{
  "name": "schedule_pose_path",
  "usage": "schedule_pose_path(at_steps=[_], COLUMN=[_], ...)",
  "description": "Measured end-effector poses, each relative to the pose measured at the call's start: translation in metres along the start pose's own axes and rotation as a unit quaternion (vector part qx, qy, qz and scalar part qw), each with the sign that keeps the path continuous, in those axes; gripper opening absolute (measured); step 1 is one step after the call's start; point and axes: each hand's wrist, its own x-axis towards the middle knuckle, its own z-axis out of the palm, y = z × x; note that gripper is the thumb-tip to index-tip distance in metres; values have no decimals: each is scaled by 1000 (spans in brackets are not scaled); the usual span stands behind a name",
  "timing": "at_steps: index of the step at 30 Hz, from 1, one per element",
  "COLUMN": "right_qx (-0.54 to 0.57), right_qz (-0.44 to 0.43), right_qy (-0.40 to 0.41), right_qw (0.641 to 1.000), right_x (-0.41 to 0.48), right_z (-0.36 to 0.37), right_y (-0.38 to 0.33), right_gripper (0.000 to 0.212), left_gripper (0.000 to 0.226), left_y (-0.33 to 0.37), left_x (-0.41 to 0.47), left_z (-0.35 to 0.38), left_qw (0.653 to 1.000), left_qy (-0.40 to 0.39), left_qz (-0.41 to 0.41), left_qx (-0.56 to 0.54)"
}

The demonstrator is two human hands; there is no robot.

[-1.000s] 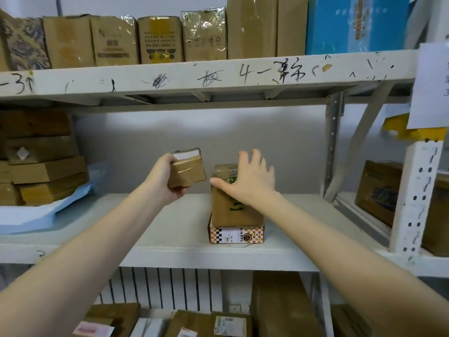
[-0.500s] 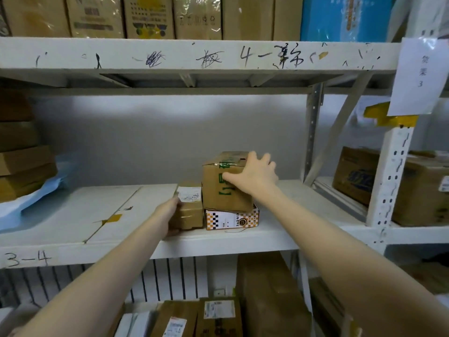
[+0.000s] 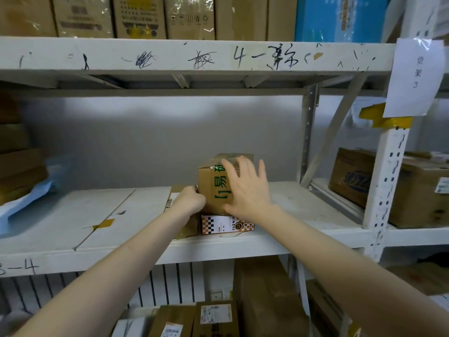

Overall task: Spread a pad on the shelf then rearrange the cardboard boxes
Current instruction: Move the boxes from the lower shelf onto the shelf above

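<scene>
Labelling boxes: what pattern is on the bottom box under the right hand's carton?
Orange-and-black checks on white, on the bottom box; head view.

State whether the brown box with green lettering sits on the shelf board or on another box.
On another box: the brown box rests atop the checkered box, which lies on the shelf.

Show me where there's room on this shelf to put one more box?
Two bare patches on the shelf: a wide one between the blue pad with its stack at the left and the small box under the left hand; a narrower one between the checkered box and the post. The middle is crowded: boxes and both hands, the right hand on the tall box.
</scene>
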Motion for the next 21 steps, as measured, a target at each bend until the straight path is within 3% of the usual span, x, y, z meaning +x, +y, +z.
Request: schedule_pose_path(at_steps=[3, 7, 11, 15, 18, 21], right_qx=[-74, -97, -93, -31, 101, 208], right_qz=[-33, -41, -45, -60, -29, -8], right_qy=[-40, -38, 20, 65, 57, 84], right_qw=[996, 994, 994, 996, 993, 974], right_x=[-12, -13, -12, -19, -20, -16], right_z=[13, 21, 29, 25, -4, -36], right_y=[3, 5, 13, 32, 37, 50], right_gripper=[138, 137, 142, 141, 136, 130], left_gripper=[39, 45, 54, 31, 27, 27], left_y=[5, 17, 28, 32, 41, 56], left_x=[-1, -4, -14, -21, -25, -34], left_z=[4, 6, 9, -2, -18, -27], left_qw=[1000, 998, 997, 981, 947, 936], left_qy=[-5, 9, 19, 79, 122, 110], left_qz=[-18, -50, -58, -6, 26, 89], left_qx=[-19, -45, -54, -178, -297, -324])
